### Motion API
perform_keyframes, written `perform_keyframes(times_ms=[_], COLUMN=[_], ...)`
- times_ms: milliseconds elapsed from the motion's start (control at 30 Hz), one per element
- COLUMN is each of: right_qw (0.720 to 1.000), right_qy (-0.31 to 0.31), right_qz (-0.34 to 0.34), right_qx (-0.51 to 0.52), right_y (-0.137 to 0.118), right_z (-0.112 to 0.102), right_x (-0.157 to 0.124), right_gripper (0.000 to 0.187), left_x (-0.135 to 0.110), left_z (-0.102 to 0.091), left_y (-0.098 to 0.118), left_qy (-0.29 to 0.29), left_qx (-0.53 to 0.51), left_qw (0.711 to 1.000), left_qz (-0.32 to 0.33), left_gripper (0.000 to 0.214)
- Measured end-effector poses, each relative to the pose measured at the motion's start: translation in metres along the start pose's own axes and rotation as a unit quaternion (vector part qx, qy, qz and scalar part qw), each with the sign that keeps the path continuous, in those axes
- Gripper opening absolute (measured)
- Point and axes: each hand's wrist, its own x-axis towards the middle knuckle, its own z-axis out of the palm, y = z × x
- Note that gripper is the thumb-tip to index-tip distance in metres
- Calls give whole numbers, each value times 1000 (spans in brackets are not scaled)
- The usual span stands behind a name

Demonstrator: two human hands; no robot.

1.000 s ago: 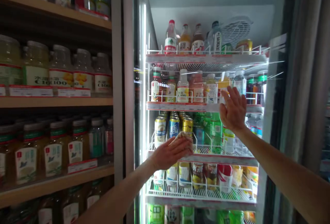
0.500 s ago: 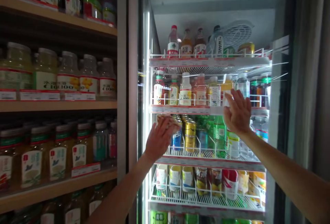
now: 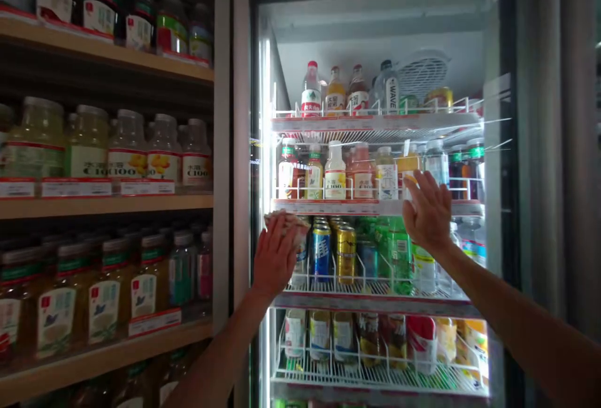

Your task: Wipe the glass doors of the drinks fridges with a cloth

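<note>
A patterned cloth [image 3: 299, 226] lies under my left hand [image 3: 275, 259], which presses it against the glass door [image 3: 375, 10] of a lit drinks fridge. This spot is near the door's left side, in front of the cans. Farther right, my right hand [image 3: 429, 213] rests with fingers spread at the glass, holding nothing. Behind it, through the pane, stand an orange drink bottle [image 3: 407, 163] and a green bottle [image 3: 400, 255]. A blue can [image 3: 321, 250] and a gold can [image 3: 346, 251] show between the two hands.
Wooden shelves [image 3: 107, 204] of bottled drinks stand to the left, beside the fridge's grey frame [image 3: 241, 145]. Inside the fridge are white wire racks [image 3: 375, 123] with several bottles and cans. A dark door edge [image 3: 516, 145] runs down the right.
My left hand has slid the cloth leftward across the glass, toward the door's left edge. My right hand stays at about the same place on the pane. The view has shifted slightly.
</note>
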Motion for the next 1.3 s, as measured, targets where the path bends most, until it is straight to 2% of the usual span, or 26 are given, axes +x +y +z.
perform_keyframes(times_ms=[67,100,200,267,400,467,500,567,633,667,700,800,867,900,1033,1067,1100,1233,1267,1300], right_qw=[1000,1000,1000,1000,1000,1000,1000,1000,1000,1000,1000,1000,1000,1000,1000,1000,1000,1000,1000,1000], right_qy=[0,-2,-3,-2,-2,-8,-11,-16,-15,-12,-9,-2,-5,-7,-4,-2,0,1,1,-1], right_qz=[1,2,5,4,3,9,13,18,16,15,13,10,9,9,6,4,4,3,3,4], right_qx=[2,3,2,0,2,3,3,3,2,1,0,2,5,6,3,3,2,1,2,4], right_y=[0,0,0,0,0,-1,-1,-2,-2,-2,-2,-2,-2,-2,-2,-2,-2,-2,-2,-2], right_z=[0,0,0,0,0,-1,-1,-1,-1,-1,-1,0,0,0,-1,-1,-1,-1,-1,-1], right_x=[0,0,0,0,0,0,1,1,0,0,0,0,0,0,1,1,1,1,1,1], right_gripper=[48,48,47,47,47,47,47,48,49,49,49,49,49,49,47,47,46,46,46,47], left_x=[1,-1,-6,4,44,50,47,35,25,25,29,52,63,65,63,65,68,84,83,81], left_z=[0,1,6,8,9,8,9,11,13,14,14,14,15,15,21,23,24,28,29,30], left_y=[3,8,26,26,-1,-5,-2,12,23,25,25,12,9,11,32,35,37,43,48,54], left_qy=[16,10,-41,-47,53,78,72,27,-24,-35,-32,29,57,56,1,-2,4,48,45,33], left_qx=[-7,-17,-44,-40,-6,-9,-15,-29,-37,-33,-26,-3,-3,-7,-21,-19,-16,-13,-20,-31], left_qw=[999,1000,993,992,996,991,994,999,992,990,991,1000,998,998,995,994,995,999,999,999], left_qz=[-30,-11,101,113,-72,-105,-82,20,117,133,125,12,-31,-24,98,108,98,-17,-10,27], left_gripper=[56,56,51,48,51,53,54,53,50,49,47,47,48,48,42,41,41,45,45,45])
